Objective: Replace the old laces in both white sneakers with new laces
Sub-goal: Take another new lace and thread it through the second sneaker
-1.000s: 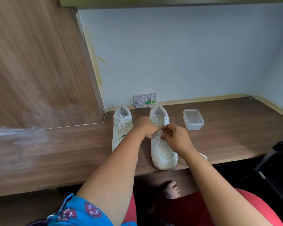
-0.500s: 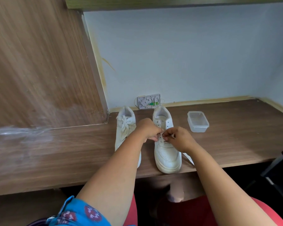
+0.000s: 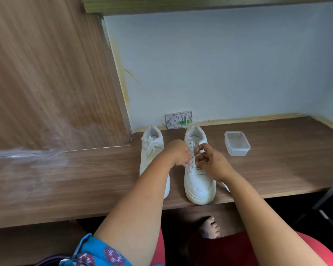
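right sneaker (image 3: 198, 181) | your left hand (image 3: 178, 153) and right hand (image 3: 211, 164) are both pinching its lace (image 3: 197, 167) | keep pulling evenly through each eyelet

My right hand (image 3: 212, 163) has lifted, drawing the lace (image 3: 199, 150) up from the right sneaker (image 3: 198, 181). My left hand (image 3: 179, 153) now sits apart from it, at the eyelets.

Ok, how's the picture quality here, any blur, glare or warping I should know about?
Head view: the wooden panel on the left is smeared by blur, with a pale washed-out streak along its bottom edge. The wide lens bends the desk edge and the wall lines. The two sneakers and both hands sit fairly sharp in soft, even light. Under the desk it is dark.
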Available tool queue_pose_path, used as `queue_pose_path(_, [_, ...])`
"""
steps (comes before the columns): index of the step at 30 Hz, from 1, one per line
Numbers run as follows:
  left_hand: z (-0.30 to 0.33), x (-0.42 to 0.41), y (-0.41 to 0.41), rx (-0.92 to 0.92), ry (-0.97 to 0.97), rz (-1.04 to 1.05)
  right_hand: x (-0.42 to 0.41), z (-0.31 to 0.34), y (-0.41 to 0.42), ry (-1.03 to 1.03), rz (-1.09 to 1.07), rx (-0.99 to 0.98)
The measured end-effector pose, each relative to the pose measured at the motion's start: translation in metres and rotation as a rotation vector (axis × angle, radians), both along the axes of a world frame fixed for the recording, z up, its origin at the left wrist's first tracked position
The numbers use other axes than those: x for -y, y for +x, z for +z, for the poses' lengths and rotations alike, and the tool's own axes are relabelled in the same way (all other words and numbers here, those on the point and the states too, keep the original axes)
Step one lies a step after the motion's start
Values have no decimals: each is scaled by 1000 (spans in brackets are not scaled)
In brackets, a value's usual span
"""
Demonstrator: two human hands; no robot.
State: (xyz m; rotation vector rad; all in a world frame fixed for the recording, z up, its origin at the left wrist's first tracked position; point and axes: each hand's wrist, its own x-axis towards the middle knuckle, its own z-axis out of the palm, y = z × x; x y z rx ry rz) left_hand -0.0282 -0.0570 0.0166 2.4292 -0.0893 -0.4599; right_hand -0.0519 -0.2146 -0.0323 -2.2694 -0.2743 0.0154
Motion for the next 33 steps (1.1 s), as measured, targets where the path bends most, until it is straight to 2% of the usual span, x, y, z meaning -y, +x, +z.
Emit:
queue_pose_path(2, [15,-14,2,-21,185,-55,0,1,1,-204,4,69])
queue_pose_path(3, [24,-24,1,-30,304,-45,2,1,0,-233,-5,79])
queue_pose_path(6, [49,-60,-5,-37,657,0,4,0,-3,-138,-29,109])
queue_pose_path(9, [54,-73,-7,-34,825,-39,5,-1,-4,-75,-31,118])
queue_pose_path(12, [34,-42,-6,85,658,-244,4,1,-2,-94,-25,145])
queue_pose_path(14, [17,-16,-7,99,518,-332,4,1,-3,-77,-15,154])
queue_pose_path(18, [-7,-2,3,89,453,-382,5,-2,-2,-21,0,160])
queue_pose_path(21, [-4,-16,3,105,270,-408,4,-3,0,-36,19,132])
queue_pose_path(24, [17,-49,-3,37,-56,-236,3,-3,1,-17,33,66])
queue_pose_path(26, [31,-77,-7,37,-269,-35,4,-3,2,-24,42,47])
queue_pose_path(28, [45,-98,-10,27,-315,91,5,-3,3,-22,54,35])
queue_pose_path(29, [48,-104,-9,16,-188,76,6,-3,4,-20,58,29])
queue_pose_path(32, [54,-93,-6,16,429,-96,6,-7,7,-18,67,13])
queue_pose_path(33, [48,-81,-1,35,531,-169,7,-9,9,-24,63,13])
